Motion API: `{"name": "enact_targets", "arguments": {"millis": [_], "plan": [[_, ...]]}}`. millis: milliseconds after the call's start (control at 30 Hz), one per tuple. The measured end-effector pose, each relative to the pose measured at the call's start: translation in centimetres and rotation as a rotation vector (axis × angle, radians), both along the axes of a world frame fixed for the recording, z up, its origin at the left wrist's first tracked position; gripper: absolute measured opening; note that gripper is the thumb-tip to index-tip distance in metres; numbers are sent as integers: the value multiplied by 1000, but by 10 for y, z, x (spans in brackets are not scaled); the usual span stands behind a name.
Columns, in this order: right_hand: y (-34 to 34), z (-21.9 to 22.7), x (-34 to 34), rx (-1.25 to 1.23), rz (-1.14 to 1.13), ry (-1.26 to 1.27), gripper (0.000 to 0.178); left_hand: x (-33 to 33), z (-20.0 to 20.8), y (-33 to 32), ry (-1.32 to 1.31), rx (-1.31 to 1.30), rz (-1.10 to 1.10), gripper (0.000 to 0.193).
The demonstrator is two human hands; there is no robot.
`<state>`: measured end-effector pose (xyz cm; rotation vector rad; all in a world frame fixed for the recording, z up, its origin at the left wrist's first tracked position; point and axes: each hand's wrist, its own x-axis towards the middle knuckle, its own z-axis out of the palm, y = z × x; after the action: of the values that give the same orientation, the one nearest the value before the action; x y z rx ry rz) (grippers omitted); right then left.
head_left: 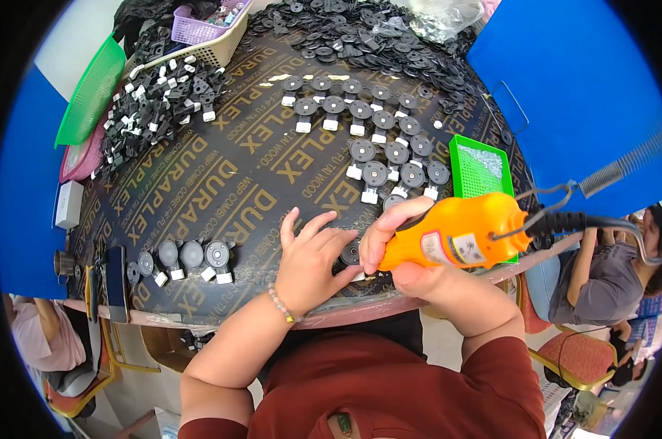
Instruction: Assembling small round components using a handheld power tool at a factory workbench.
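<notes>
A black disc part (351, 253), its white end (358, 276) toward the worker (404, 388), lies on the tabletop (261, 164) between both hands: beside the spread-fingered left hand (310, 265), grip unclear, and the right hand (376, 244), wrapped around an orange power tool (459, 234).

A phone (116, 285) and cup (64, 263) are sitting near left, a green basket (91, 94) far left, a chair (585, 356) near right.

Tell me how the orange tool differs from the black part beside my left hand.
The tool is orange; the part is mostly black. The tool looks far bigger than the part. The tool is gripped in the right hand, while the part sits on the table by the left hand.
</notes>
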<state>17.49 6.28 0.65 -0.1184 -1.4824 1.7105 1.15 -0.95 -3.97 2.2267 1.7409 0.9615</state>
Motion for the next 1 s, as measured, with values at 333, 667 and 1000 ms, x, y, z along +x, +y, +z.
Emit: {"name": "enact_targets", "arguments": {"millis": [333,667,1000], "plan": [[-9,0,0,5,-29,-183,44,0,0,-3,48,4,9,40],[-9,-2,-9,59,-82,-30,54,-3,28,-14,175,-69,32,39],[38,27,60,77,-497,102,67,-127,85,-21,415,-130,350,50]]}}
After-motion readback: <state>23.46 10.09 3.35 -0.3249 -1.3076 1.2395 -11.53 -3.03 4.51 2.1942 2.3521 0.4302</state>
